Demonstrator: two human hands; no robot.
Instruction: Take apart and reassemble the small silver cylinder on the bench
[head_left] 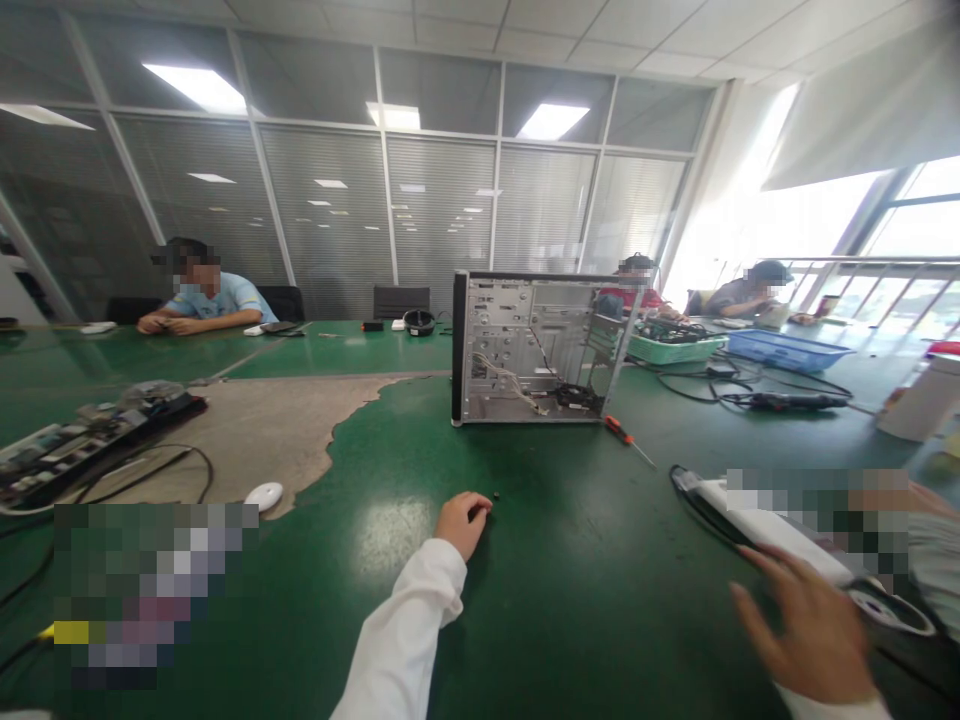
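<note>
My left hand [463, 524] rests on the green table [390, 600] near its middle, thumb and fingers curled together; whether anything is between them is too small to tell. A tiny dark piece [496, 496] lies just right of its fingertips. At the lower right, my right hand [814, 625] hangs with its fingers spread and nothing in them, beside a long white device [780, 520]. Beyond my hands an open metal computer case [506, 350] stands upright, with cables inside. An orange-handled screwdriver [619, 431] lies by the case's lower right corner.
Circuit boards [97, 440] and black cables lie on the left. A white round object [264, 496] sits nearer. Green [675, 348] and blue [787, 352] baskets stand at the back right, beside cables and a black tool [799, 402]. Several people sit around; another person's hand is at the right edge.
</note>
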